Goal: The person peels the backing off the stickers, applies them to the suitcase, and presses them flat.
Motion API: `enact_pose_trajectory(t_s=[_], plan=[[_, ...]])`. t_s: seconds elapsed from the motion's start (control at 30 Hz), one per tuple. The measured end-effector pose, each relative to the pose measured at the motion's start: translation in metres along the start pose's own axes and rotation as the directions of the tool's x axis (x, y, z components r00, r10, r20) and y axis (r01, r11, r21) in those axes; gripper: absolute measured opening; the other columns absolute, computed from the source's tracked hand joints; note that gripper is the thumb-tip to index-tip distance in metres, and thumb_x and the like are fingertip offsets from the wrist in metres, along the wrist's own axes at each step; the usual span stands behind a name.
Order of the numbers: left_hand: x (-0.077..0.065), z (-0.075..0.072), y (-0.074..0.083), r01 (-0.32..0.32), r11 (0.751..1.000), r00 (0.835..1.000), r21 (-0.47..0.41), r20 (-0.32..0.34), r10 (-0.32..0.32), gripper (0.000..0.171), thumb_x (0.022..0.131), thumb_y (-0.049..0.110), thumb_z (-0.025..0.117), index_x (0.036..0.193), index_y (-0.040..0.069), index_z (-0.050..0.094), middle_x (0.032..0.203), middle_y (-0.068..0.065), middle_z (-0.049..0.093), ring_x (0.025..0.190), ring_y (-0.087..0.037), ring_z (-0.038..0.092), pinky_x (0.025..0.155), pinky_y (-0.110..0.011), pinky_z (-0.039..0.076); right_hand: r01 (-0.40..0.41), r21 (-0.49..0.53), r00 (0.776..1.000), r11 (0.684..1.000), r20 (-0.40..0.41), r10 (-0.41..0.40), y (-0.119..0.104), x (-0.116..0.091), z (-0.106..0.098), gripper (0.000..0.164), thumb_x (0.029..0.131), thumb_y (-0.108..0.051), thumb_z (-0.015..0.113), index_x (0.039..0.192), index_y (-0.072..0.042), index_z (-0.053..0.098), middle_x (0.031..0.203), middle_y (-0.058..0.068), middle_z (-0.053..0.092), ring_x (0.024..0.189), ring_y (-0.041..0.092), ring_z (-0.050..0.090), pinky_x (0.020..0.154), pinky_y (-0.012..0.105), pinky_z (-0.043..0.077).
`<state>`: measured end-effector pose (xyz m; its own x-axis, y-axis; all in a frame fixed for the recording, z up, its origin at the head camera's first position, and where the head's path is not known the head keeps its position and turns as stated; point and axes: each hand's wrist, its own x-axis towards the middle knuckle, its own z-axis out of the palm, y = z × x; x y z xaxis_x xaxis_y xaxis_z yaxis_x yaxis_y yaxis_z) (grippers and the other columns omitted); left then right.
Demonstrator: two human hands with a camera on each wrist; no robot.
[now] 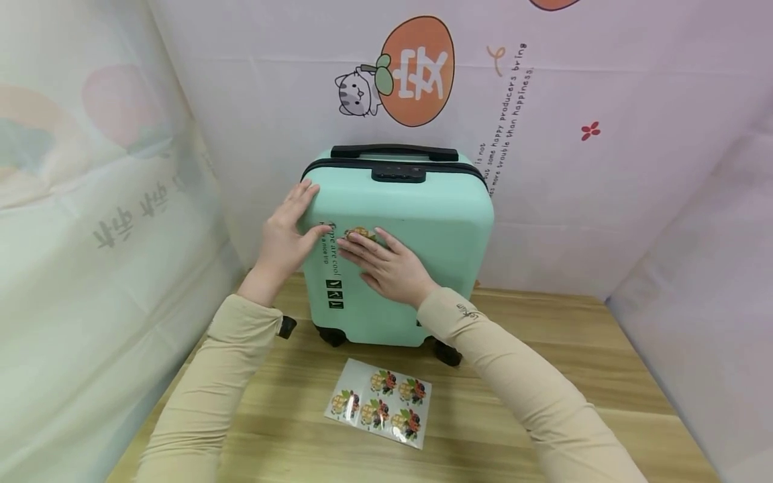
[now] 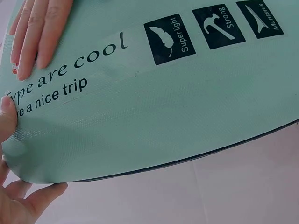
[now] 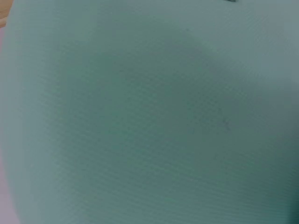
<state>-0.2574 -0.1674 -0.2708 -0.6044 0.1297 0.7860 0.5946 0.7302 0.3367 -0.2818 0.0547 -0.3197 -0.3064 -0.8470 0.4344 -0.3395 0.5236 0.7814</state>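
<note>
A mint-green hard-shell suitcase (image 1: 447, 248) stands upright. My left hand (image 1: 282, 235) holds its upper left corner, thumb on the front face and fingers along the side; the left wrist view shows the corner between them. With nearly straight fingers, my right hand (image 1: 395, 268) presses flat on a fruit sticker (image 1: 360, 231) on the front, covering much of it. Beside the sticker runs black printed lettering (image 2: 74, 65), with small black icons (image 2: 169, 39) below. In the right wrist view only the green shell (image 3: 140, 116) shows.
A sticker sheet (image 1: 350, 376) with several fruit stickers lies on the wooden table (image 1: 531, 362) before the suitcase. Printed cloth (image 1: 260, 121) hangs behind and at both sides. The suitcase has a black top handle (image 1: 395, 151), a lock (image 1: 398, 174) and black wheels (image 1: 448, 354).
</note>
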Motion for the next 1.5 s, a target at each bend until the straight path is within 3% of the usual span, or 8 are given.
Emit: enact_pose_trajectory(t_s=[0.17, 0.37, 0.5, 0.73, 0.9, 1.23, 1.33, 1.5], plan=[[-0.001, 0.001, -0.002, -0.008, 1.0, 1.0, 0.007, -0.01, 0.008, 0.068, 0.077, 0.014, 0.077, 0.138, 0.005, 0.048, 0.145, -0.015, 0.044, 0.136, -0.03, 0.038, 0.111, -0.044, 0.033, -0.076, 0.017, 0.993, 0.997, -0.084, 0.077, 0.005, 0.001, 0.0, 0.075, 0.099, -0.051, 0.034, 0.151, -0.016, -0.008, 0.152, 0.0, -0.024, 0.141, 0.017, -0.024, 0.12, 0.037, 0.006], [-0.001, 0.0, -0.002, -0.019, 1.0, 1.0, 0.01, -0.021, 0.019, 0.069, 0.076, 0.016, 0.078, 0.137, 0.004, 0.048, 0.145, -0.015, 0.043, 0.136, -0.032, 0.039, 0.111, -0.044, 0.033, -0.156, 0.066, 0.97, 0.986, -0.176, 0.165, 0.011, 0.004, 0.002, 0.084, 0.096, -0.052, 0.04, 0.15, -0.012, -0.01, 0.154, 0.002, -0.024, 0.143, 0.015, -0.019, 0.119, 0.036, 0.01], [-0.001, 0.001, -0.003, -0.012, 1.0, 1.0, 0.015, -0.012, 0.012, 0.069, 0.077, 0.017, 0.077, 0.138, 0.005, 0.048, 0.146, -0.015, 0.042, 0.137, -0.031, 0.038, 0.111, -0.045, 0.032, -0.16, 0.073, 0.972, 0.984, -0.161, 0.17, 0.009, 0.004, 0.001, 0.087, 0.096, -0.054, 0.041, 0.148, -0.011, -0.012, 0.153, 0.003, -0.025, 0.143, 0.016, -0.021, 0.119, 0.036, 0.01], [-0.002, 0.002, -0.003, -0.017, 1.0, 1.0, 0.017, -0.013, 0.018, 0.068, 0.077, 0.017, 0.077, 0.138, 0.004, 0.048, 0.145, -0.015, 0.043, 0.137, -0.031, 0.038, 0.11, -0.046, 0.034, -0.014, 0.09, 0.993, 0.996, -0.115, 0.025, 0.001, -0.002, 0.003, 0.088, 0.096, -0.053, 0.042, 0.147, -0.011, -0.017, 0.151, 0.003, -0.027, 0.141, 0.017, -0.023, 0.12, 0.037, 0.005], [-0.002, 0.001, -0.001, -0.014, 1.0, 1.0, 0.017, -0.002, 0.014, 0.068, 0.078, 0.015, 0.076, 0.139, 0.005, 0.047, 0.146, -0.014, 0.042, 0.137, -0.031, 0.037, 0.111, -0.045, 0.033, 0.024, 0.077, 0.998, 0.997, -0.061, -0.019, -0.003, -0.002, 0.003, 0.08, 0.098, -0.05, 0.036, 0.149, -0.013, -0.013, 0.151, 0.001, -0.024, 0.14, 0.017, -0.024, 0.12, 0.037, 0.002], [-0.003, 0.002, -0.006, -0.01, 1.0, 1.0, 0.01, -0.011, 0.01, 0.067, 0.078, 0.015, 0.076, 0.138, 0.004, 0.048, 0.145, -0.015, 0.043, 0.136, -0.032, 0.037, 0.109, -0.047, 0.034, -0.05, -0.008, 0.994, 0.999, -0.1, 0.049, -0.005, 0.003, 0.006, 0.079, 0.098, -0.052, 0.035, 0.15, -0.012, -0.01, 0.151, 0.003, -0.026, 0.141, 0.017, -0.023, 0.12, 0.035, 0.004], [-0.004, 0.003, -0.007, -0.012, 1.0, 1.0, 0.008, -0.018, 0.012, 0.068, 0.077, 0.015, 0.077, 0.137, 0.004, 0.049, 0.145, -0.015, 0.044, 0.136, -0.031, 0.038, 0.109, -0.047, 0.034, -0.07, 0.015, 0.991, 0.997, -0.117, 0.071, -0.004, 0.003, 0.008, 0.081, 0.098, -0.05, 0.036, 0.149, -0.011, -0.013, 0.152, 0.003, -0.027, 0.141, 0.016, -0.024, 0.12, 0.037, 0.002], [-0.001, 0.005, -0.009, -0.023, 1.0, 0.999, 0.001, -0.036, 0.023, 0.068, 0.076, 0.016, 0.077, 0.137, 0.004, 0.049, 0.144, -0.015, 0.044, 0.135, -0.032, 0.039, 0.11, -0.045, 0.034, -0.167, 0.088, 0.97, 0.982, -0.166, 0.18, 0.0, 0.005, 0.009, 0.081, 0.097, -0.049, 0.04, 0.149, -0.013, -0.012, 0.154, 0.001, -0.024, 0.143, 0.014, -0.02, 0.12, 0.036, 0.004]])
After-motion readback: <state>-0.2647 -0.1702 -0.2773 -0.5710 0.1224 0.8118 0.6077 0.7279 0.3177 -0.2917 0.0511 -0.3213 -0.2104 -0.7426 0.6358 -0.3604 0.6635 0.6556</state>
